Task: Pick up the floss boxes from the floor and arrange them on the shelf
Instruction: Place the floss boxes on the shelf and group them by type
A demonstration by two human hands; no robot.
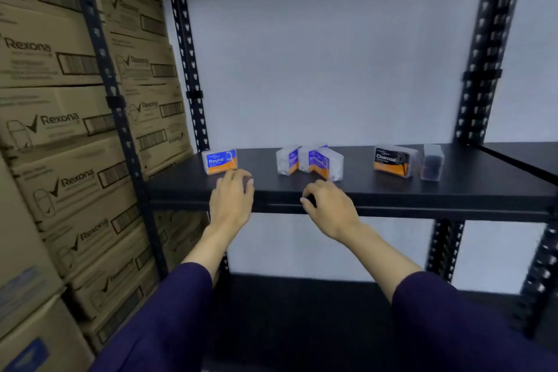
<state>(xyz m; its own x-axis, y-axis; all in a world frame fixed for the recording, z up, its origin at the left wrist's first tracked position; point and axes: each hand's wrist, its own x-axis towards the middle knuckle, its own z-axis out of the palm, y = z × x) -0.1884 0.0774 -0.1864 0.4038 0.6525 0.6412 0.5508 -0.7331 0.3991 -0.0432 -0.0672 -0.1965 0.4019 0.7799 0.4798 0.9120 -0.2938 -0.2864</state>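
Several floss boxes stand on the black shelf [356, 190]. A blue and orange "Round" box [219, 161] is at the left. Two clear blue-labelled boxes [288, 160] [321, 162] lean together in the middle. A black "Charcoal" box [392, 161] and a clear box with dark contents [432, 162] stand at the right. My left hand [232, 199] hovers just in front of the "Round" box, fingers apart, holding nothing. My right hand [327, 208] is at the shelf's front edge below the middle pair, fingers curled loosely and empty.
Stacked brown "Rexona" cartons [60, 130] fill the rack to the left. Black perforated uprights [193, 69] [480, 69] frame the bay. A lower black shelf [302, 311] lies beneath my arms. A white wall is behind.
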